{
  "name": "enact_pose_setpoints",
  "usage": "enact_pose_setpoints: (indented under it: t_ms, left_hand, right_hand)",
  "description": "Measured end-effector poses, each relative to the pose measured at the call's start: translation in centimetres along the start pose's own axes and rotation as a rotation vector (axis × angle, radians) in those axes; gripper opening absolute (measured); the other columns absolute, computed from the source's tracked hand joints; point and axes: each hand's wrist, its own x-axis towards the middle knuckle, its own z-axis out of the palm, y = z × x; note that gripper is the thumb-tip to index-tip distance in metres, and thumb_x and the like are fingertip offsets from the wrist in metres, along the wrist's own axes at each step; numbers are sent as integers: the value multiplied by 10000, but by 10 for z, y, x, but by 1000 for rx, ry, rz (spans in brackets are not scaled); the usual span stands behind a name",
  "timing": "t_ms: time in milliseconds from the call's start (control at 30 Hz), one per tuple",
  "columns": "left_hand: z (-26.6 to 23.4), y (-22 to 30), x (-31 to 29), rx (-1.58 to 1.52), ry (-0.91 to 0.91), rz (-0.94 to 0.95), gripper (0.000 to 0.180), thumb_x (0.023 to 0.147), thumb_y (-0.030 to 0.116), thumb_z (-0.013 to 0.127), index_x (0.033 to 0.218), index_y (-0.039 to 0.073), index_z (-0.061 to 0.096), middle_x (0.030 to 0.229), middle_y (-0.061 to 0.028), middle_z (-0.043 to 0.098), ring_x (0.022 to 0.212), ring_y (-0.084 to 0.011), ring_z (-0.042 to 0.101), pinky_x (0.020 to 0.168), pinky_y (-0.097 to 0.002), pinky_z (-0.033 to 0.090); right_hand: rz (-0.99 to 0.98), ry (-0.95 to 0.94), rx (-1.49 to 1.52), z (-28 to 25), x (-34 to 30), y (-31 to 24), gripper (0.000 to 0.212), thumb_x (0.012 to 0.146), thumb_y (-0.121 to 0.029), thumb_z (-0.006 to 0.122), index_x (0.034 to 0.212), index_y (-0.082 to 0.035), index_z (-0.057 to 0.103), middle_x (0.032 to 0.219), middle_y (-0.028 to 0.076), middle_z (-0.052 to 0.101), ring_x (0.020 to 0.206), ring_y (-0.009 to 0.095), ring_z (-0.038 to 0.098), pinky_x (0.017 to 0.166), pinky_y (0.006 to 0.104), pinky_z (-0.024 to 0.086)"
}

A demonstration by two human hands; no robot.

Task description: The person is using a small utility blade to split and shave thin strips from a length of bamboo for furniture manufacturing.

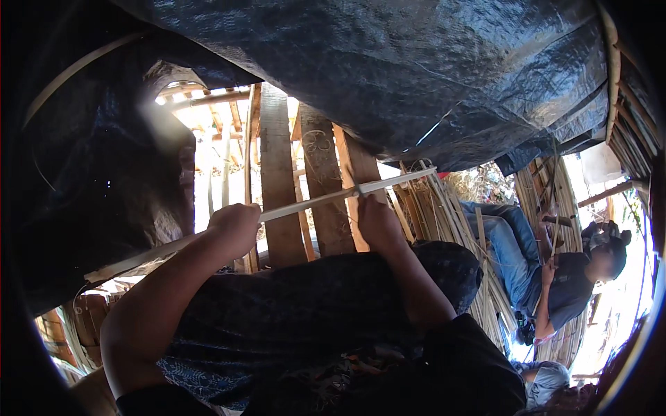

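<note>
A long, pale bamboo strip runs across in front of me, from low on the left up to the right. My left hand is closed around it. My right hand grips what looks like a knife; its thin blade stands up from the fist and crosses the strip. The handle is hidden inside my fingers, and the blade is slightly blurred. Dark patterned cloth covers my lap below both hands.
Upright wooden planks stand just beyond the strip. A dark tarp hangs low overhead. Many bamboo strips are stacked at the right. Beside them sits a co-worker in jeans, holding a thin strip. Another person's sleeve shows lower right.
</note>
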Motion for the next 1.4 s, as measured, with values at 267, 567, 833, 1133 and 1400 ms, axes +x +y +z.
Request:
enact_pose_setpoints:
  t_ms: [267,567,833,1133,1400]
  left_hand:
    - [-13,-3,-2,43,78,7,207,890,228,596,926,27,562,784,-192,643,792,-379,642,720,-494,489]
    - [-59,-32,-16,-105,-140,-18,288,837,260,634,954,-3,636,868,-200,653,843,-356,638,770,-437,475]
    - [-64,-31,-8,-162,-331,-222,277,831,257,631,932,0,641,858,-198,651,841,-345,641,773,-434,481]
    - [-30,-48,7,100,-18,-74,281,845,277,638,904,2,636,898,-215,644,906,-387,620,808,-466,472]
    - [-38,-74,7,62,-11,-78,273,819,268,659,878,2,653,882,-224,649,883,-368,634,784,-450,479]
  right_hand:
    - [-67,-35,-62,-17,10,10,244,946,-184,455,870,32,539,726,204,569,659,373,618,578,437,519]
    - [-172,39,-18,14,16,51,314,961,-260,442,886,16,571,702,254,624,684,409,650,605,510,518]
    - [-170,-38,146,-7,3,21,331,949,-294,472,915,21,567,745,272,631,662,439,632,615,526,511]
    - [-274,147,390,-7,8,23,288,962,-233,466,903,45,513,802,258,610,752,432,612,652,521,488]
    - [14,58,94,-55,20,80,367,950,-299,452,946,30,614,847,275,642,794,449,621,698,510,484]
